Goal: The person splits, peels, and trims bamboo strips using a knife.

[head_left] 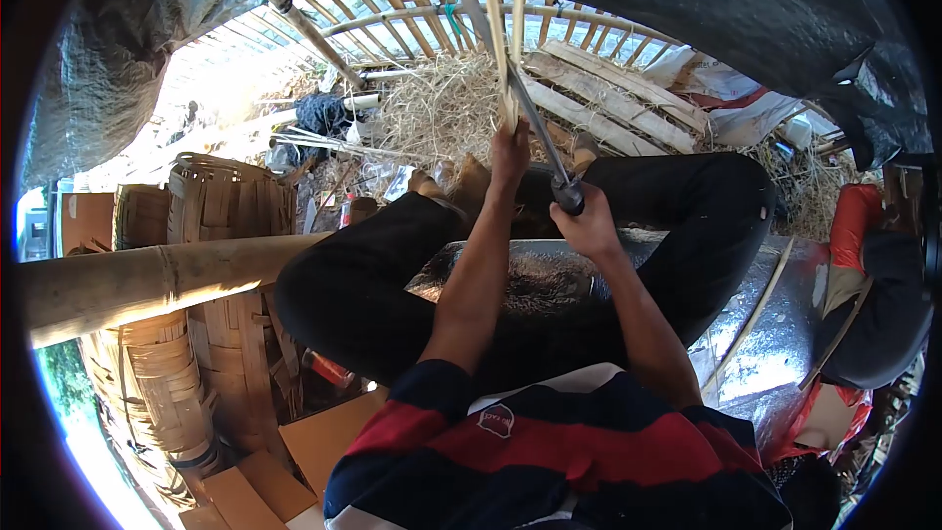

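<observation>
My left hand (pixel 508 154) is closed around the lower end of a bamboo strip (pixel 494 25), which points up and away from me. Above the hand the bamboo parts into two long pieces, one on the left and one on the right (pixel 518 10). My right hand (pixel 587 223) grips the dark handle of a long knife (pixel 542 130). Its blade slants up and to the left, crossing the bamboo just above my left hand and reaching past the left piece. Both hands are in front of my bent knees.
A thick bamboo pole (pixel 167 280) lies left of my knee, near woven bamboo baskets (pixel 221 198) and cardboard (pixel 257 486). Ahead are straw (pixel 432 108), wooden boards (pixel 608 103) and a slatted fence (pixel 392 25). Dark sheeting (pixel 726 0) hangs overhead. A thin strip (pixel 751 319) lies at right.
</observation>
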Available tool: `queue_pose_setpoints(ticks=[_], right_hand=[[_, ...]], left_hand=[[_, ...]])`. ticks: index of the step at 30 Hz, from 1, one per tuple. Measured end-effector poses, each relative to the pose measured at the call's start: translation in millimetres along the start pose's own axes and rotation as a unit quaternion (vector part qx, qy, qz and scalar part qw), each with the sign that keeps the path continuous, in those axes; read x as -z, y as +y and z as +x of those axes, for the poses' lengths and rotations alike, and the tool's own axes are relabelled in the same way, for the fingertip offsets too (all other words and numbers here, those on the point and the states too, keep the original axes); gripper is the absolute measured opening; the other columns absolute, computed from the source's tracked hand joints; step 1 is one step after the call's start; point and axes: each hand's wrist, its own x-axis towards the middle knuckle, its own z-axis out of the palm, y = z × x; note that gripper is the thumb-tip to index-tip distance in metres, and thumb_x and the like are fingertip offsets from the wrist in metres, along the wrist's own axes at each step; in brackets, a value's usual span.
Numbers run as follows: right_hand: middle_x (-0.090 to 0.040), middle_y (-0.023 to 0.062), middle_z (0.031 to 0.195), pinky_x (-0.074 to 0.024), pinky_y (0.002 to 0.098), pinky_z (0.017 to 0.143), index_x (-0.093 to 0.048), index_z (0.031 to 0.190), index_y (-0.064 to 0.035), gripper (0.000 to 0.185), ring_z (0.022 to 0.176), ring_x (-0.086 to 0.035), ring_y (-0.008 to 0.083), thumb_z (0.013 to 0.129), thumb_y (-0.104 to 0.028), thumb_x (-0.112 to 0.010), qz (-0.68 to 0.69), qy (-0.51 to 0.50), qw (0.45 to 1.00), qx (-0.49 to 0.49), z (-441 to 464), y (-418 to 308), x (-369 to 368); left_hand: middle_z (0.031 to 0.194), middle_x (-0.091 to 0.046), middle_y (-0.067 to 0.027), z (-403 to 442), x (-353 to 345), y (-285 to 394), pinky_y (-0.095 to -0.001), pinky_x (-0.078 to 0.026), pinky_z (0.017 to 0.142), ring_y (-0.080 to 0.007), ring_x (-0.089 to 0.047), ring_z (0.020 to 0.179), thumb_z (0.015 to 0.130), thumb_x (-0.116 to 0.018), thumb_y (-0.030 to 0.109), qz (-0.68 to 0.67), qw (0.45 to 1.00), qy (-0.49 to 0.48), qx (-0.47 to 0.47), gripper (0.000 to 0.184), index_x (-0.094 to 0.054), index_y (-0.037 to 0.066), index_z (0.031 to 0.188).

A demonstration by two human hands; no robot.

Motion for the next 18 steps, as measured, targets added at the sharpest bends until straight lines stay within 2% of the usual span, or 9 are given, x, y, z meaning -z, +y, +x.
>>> queue_pose_setpoints(ticks=[4,8,9,11,12,13,14,16,18], right_hand=[[-0.06,0.0217,0.069,-0.0471,0.041,0.069,-0.06,0.082,0.0041,0.022,0.069,-0.061,0.0368,0.071,-0.014,-0.06,-0.083,-0.101,0.991,-0.015,6,-42,57],[-0.059,0.0197,0.067,-0.0467,0.0401,0.068,-0.059,0.079,0.0036,0.021,0.066,-0.059,0.035,0.07,-0.015,-0.059,-0.129,-0.096,0.986,-0.031,9,-63,79],[-0.059,0.0191,0.066,-0.0466,0.0403,0.068,-0.059,0.079,0.0033,0.021,0.066,-0.059,0.035,0.07,-0.015,-0.06,-0.13,-0.091,0.986,-0.051,9,-62,80],[-0.059,0.0185,0.066,-0.0465,0.0405,0.068,-0.059,0.078,0.003,0.02,0.066,-0.059,0.0351,0.069,-0.015,-0.06,-0.13,-0.084,0.986,-0.064,16,-68,86],[-0.059,0.0182,0.065,-0.0464,0.0406,0.068,-0.059,0.078,0.0027,0.019,0.065,-0.059,0.035,0.069,-0.015,-0.06,-0.126,-0.099,0.98,-0.12,15,-76,91],[-0.059,0.0179,0.064,-0.0464,0.0407,0.067,-0.059,0.078,0.0024,0.019,0.065,-0.059,0.035,0.069,-0.014,-0.06,-0.121,-0.113,0.97,-0.176,14,-79,95],[-0.059,0.0179,0.064,-0.0464,0.0407,0.067,-0.059,0.078,0.0024,0.019,0.065,-0.059,0.035,0.069,-0.014,-0.06,-0.12,-0.111,0.971,-0.175,16,-73,99],[-0.06,0.0192,0.066,-0.0466,0.0409,0.068,-0.059,0.078,0.0036,0.021,0.067,-0.061,0.0364,0.07,-0.015,-0.061,-0.177,-0.158,0.959,-0.155,15,-54,101],[-0.061,0.021,0.068,-0.0469,0.041,0.069,-0.059,0.079,0.0036,0.021,0.071,-0.062,0.0377,0.07,-0.016,-0.061,-0.172,-0.143,0.964,-0.143,13,-42,93]], left_hand=[[0.068,-0.056,-0.0004,3,19,2,-0.0306,-0.044,0.06,-0.0114,-0.053,0.066,0.094,-0.051,0.02,-0.078,0.993,-0.077,0.035,0.023,-0.058,0.001,0.083],[0.075,-0.06,-0.0038,6,25,12,-0.0305,-0.046,0.067,-0.0126,-0.056,0.073,0.095,-0.051,0.019,-0.055,0.983,-0.155,0.079,0.022,-0.06,0.0,0.088],[0.075,-0.06,-0.0038,1,23,13,-0.0305,-0.046,0.067,-0.0126,-0.056,0.073,0.095,-0.051,0.019,-0.055,0.984,-0.152,0.08,0.022,-0.06,0.0,0.088],[0.062,-0.056,-0.0089,-4,11,18,-0.0362,-0.041,0.054,-0.0217,-0.056,0.058,0.095,-0.052,0.03,-0.036,0.994,-0.027,-0.102,0.031,-0.056,0.001,0.085],[0.062,-0.056,-0.0089,-10,10,16,-0.0362,-0.041,0.054,-0.0217,-0.056,0.058,0.095,-0.052,0.03,-0.033,0.994,-0.026,-0.1,0.031,-0.056,0.001,0.085],[0.064,-0.057,-0.0131,-14,8,13,-0.0385,-0.042,0.055,-0.0272,-0.057,0.06,0.095,-0.052,0.029,-0.028,0.996,-0.008,-0.085,0.029,-0.056,0.001,0.087],[0.067,-0.058,-0.0173,-13,6,12,-0.0408,-0.042,0.055,-0.0327,-0.059,0.062,0.095,-0.052,0.027,-0.026,0.997,0.01,-0.074,0.026,-0.055,0.002,0.088],[0.073,-0.061,-0.0165,-15,5,9,-0.0382,-0.044,0.06,-0.0295,-0.062,0.068,0.095,-0.052,0.026,0.008,0.996,0.004,-0.084,0.025,-0.057,0.001,0.094],[0.078,-0.065,-0.0157,-18,3,5,-0.0357,-0.047,0.065,-0.0264,-0.065,0.074,0.096,-0.052,0.025,0.041,0.995,0.003,-0.09,0.026,-0.06,0.001,0.101]])
